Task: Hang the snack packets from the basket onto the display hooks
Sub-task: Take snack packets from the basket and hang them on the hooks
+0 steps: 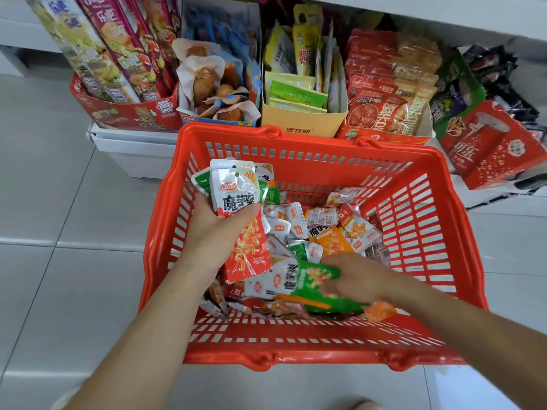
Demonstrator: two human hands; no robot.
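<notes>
Left hand [217, 232] holds 魔芋爽 packets [236, 199] marked 20%; right hand [356, 281] grips green packet [309, 270].

So the basket [414, 161] sits on the floor [59, 202] in front of me, loose packets [322, 229] piled inside. My left hand [213, 232] holds a stack of packets [236, 202] at the basket's 9 o'clock. My right hand [355, 279] grips a single packet [299, 279] at 5, and display boxes [302, 125] line the low shelf [133, 143] behind at 12.
</notes>
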